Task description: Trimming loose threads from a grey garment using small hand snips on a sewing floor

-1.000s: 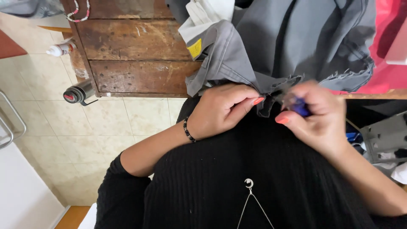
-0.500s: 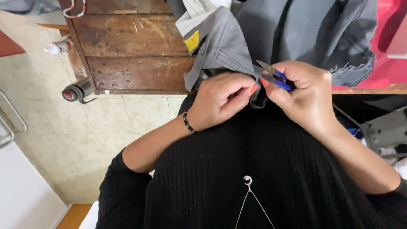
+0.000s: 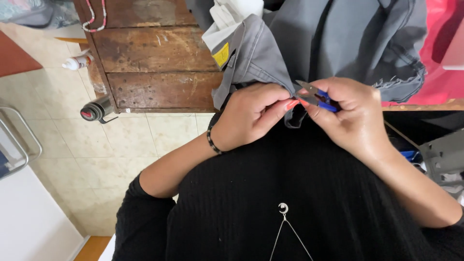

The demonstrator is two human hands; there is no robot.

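At the centre of the frame the left hand [image 3: 251,116] pinches a fold of the grey garment [image 3: 333,43] between thumb and fingers, its painted nails touching the cloth. Just right of it, the right hand [image 3: 350,113] is closed around blue-handled snips [image 3: 316,96], whose metal blades point left and meet the pinched edge. The garment hangs over the front edge of the wooden tabletop [image 3: 154,63] in the upper middle, a yellow tag [image 3: 221,54] showing on it. A beaded bracelet [image 3: 211,141] circles the left wrist. Red cloth [image 3: 442,43] lies at upper right. On the tiled floor [image 3: 87,145] at left stand a dark flask [image 3: 96,110] and a white bottle [image 3: 77,62].
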